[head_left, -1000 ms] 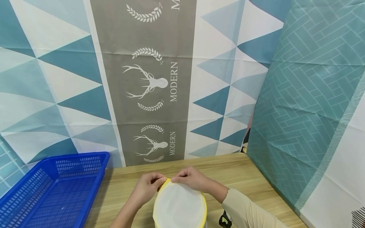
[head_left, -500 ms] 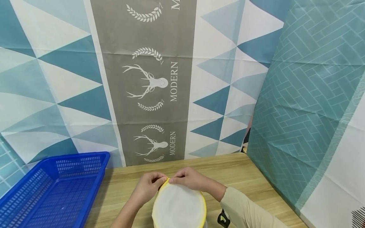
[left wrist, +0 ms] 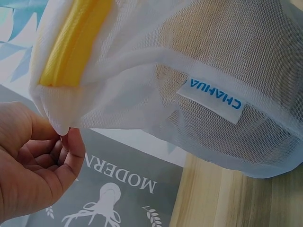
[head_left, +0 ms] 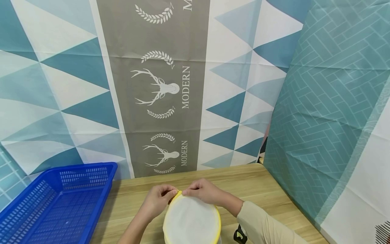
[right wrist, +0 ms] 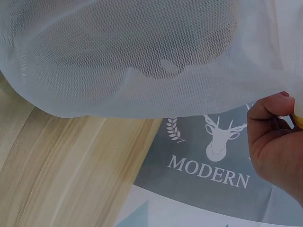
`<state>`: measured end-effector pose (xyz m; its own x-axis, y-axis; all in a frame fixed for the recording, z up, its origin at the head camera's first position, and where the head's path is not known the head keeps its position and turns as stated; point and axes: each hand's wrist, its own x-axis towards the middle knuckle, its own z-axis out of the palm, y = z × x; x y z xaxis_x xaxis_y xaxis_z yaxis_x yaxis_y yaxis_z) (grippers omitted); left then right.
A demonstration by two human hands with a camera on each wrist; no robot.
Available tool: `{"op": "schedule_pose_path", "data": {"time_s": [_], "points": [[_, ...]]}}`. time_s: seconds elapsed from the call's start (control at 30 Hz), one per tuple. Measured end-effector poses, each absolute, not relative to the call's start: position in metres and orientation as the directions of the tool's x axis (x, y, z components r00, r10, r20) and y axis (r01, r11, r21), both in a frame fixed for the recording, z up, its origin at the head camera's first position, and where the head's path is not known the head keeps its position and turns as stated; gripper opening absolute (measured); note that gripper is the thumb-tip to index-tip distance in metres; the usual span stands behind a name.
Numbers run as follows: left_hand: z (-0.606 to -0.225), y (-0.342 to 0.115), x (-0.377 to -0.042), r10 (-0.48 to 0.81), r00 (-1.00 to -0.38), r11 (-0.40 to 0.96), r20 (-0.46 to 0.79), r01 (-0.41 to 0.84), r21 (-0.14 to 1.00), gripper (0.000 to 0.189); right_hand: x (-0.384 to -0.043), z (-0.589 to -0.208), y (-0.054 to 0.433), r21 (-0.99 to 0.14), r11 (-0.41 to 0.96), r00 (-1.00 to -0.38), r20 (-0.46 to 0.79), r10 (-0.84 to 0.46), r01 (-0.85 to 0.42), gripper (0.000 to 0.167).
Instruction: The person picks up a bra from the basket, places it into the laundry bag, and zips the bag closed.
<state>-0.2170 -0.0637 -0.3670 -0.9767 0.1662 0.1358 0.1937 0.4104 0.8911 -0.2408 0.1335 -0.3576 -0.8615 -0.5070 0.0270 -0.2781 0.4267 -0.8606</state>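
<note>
A white mesh laundry bag (head_left: 192, 220) with a yellow zipper hangs above the table, its round pale end facing up in the head view. My left hand (head_left: 157, 201) pinches its far edge between thumb and forefinger. In the left wrist view, those fingertips hold the white fabric corner just below the end of the yellow zipper (left wrist: 75, 45); a CHAHUA label (left wrist: 213, 98) is sewn on the mesh. Close beside it, my right hand (head_left: 205, 192) pinches the yellow-trimmed rim. The right wrist view shows the right hand (right wrist: 277, 135) at the bag's edge, a bit of yellow by its fingers.
A blue plastic basket (head_left: 58, 210) stands at the left of the wooden table (head_left: 243, 179). Patterned cloth (head_left: 164, 112) hangs behind, and a teal sheet (head_left: 323, 112) borders the right side. A black object (head_left: 240, 235) shows below the right sleeve.
Both hands keep their pinch on the rim. The right hand and bag shifted slightly left half a second ago and are now back a little to the right.
</note>
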Motion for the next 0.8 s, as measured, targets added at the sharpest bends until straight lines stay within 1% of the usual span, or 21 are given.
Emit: {"op": "schedule_pose_path", "data": {"time_s": [0.33, 0.6, 0.8], "points": [[-0.3668, -0.0639, -0.2162, 0.171, -0.976, 0.397, 0.138, 0.196, 0.896, 0.013, -0.2404, -0.3584, 0.1337, -0.87, 0.408, -0.858, 0.032, -0.513, -0.276, 0.021], [-0.3672, -0.0639, -0.2164, 0.18, -0.977, 0.387, 0.116, 0.179, 0.905, 0.015, -0.2399, -0.3584, 0.1323, -0.887, 0.397, -0.85, -0.012, -0.527, -0.234, 0.025], [-0.3644, -0.0659, -0.2166, 0.184, -0.979, 0.366, 0.09, 0.153, 0.918, 0.018, -0.2394, -0.3574, 0.1329, -0.87, 0.417, -0.865, 0.02, -0.502, -0.263, 0.024]]}}
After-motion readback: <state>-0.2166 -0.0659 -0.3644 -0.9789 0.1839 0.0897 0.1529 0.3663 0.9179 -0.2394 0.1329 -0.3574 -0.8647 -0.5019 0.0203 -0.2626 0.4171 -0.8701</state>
